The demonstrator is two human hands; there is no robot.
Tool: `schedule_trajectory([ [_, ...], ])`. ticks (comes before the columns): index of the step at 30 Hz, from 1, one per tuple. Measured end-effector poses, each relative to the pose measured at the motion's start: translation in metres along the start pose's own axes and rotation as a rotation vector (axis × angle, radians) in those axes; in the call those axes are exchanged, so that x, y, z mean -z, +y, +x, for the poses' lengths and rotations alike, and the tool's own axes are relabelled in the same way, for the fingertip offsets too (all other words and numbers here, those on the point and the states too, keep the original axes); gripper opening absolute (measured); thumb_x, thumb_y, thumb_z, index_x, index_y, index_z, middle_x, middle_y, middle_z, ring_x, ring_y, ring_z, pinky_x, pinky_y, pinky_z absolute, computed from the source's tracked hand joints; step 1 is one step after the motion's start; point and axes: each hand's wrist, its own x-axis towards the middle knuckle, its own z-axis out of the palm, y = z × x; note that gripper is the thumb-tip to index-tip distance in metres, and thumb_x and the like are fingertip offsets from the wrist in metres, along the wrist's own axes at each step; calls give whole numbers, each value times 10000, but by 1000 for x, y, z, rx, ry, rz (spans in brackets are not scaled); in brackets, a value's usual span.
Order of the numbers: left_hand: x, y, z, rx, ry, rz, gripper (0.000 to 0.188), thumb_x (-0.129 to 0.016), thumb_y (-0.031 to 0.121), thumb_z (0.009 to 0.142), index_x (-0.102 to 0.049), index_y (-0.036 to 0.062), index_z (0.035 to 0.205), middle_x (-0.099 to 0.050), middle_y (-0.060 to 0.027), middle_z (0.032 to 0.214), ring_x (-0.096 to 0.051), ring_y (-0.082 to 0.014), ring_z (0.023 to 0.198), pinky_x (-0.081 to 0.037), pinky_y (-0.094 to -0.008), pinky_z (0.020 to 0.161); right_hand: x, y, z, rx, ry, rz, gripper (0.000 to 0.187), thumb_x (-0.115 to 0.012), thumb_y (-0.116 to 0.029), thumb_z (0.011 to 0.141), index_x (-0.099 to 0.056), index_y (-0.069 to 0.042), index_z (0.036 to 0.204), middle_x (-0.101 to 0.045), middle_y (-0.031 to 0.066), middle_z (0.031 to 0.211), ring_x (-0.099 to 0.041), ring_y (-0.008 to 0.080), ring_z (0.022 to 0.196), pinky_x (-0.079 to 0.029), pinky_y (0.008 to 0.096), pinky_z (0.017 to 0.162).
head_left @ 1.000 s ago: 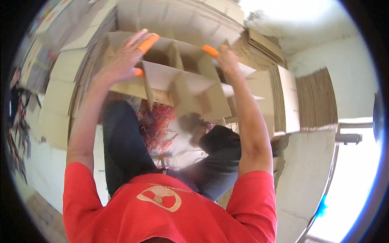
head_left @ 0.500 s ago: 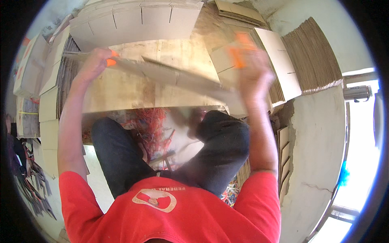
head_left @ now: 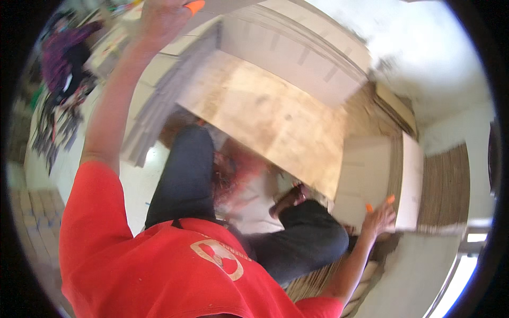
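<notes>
At the upper left, my left hand (head_left: pixel 161 21) is partly cut off by the picture's edge. Its fingers are bent at a brown cardboard sheet (head_left: pixel 228 7), an orange cover showing on one finger over the sheet. Beneath lies the left stack of cardboard sheets (head_left: pixel 172 87). My right hand (head_left: pixel 379 219) is at the near end of the right cardboard stack (head_left: pixel 411 180), fingers apart with orange covers on two of them. I see nothing held in it; whether it touches the stack is hard to tell.
A wooden board (head_left: pixel 270 114) lies in front of my legs. Slotted cardboard sheets (head_left: pixel 297 50) stand along its far side. Another cardboard pile (head_left: pixel 445 185) leans by the right wall. Red shreds (head_left: pixel 238 177) litter the floor between my legs. Another person (head_left: pixel 66 53) is at the far left.
The view has swung left. Both hands were at the long cardboard sheet over the board; now my left hand is up at the left stack with a sheet, my right hand down by the right stack.
</notes>
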Motion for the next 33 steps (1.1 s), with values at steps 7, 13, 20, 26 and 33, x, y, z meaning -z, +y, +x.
schedule_trajectory([
  [7, 6, -52, -64, 152, -205, 541, 180, -603, 72, 786, -645, 73, 962, -646, -114, 891, -631, -287, 915, -547, -411, 693, -16, 4, 13, 43, 137, 188, 679, -747, -208, 790, -423, 20, 1342, -623, 149, 969, -571, 334, 967, -466, 452, 746],
  [13, -52, -67, -144, 391, -618, 567, 173, -622, 127, 810, -645, 26, 949, -656, -142, 996, -599, -301, 1010, -544, -437, 754, -3, 15, 18, 27, 67, 480, 433, -791, -234, 740, -500, -48, 1001, -638, 168, 860, -619, 369, 826, -469, 471, 710],
  [20, -74, -24, -147, 473, -789, 335, 379, -715, 389, 802, -667, 34, 926, -673, -135, 967, -601, -320, 979, -485, -450, 803, 18, 50, 19, 18, 295, 701, 392, -793, -272, 762, -598, -35, 1006, -676, 195, 924, -641, 391, 831, -491, 447, 722],
  [26, -154, 39, -62, 195, -428, -397, 383, -759, 309, 769, -646, 36, 1013, -657, -157, 1009, -578, -322, 981, -467, -411, 835, 128, -11, 36, -93, 596, 1114, 407, -752, -178, 845, -606, -2, 1181, -706, 121, 945, -617, 200, 695, -504, 355, 621],
  [33, -261, 173, 37, -100, -633, -574, 541, -792, 176, 730, -523, 32, 1176, -567, -120, 1134, -476, -283, 1142, -393, -400, 948, 189, -141, 55, 74, 540, 1220, 344, -723, -103, 862, -606, 9, 1165, -658, 48, 1210, -331, 32, 546, -312, 207, 439],
])
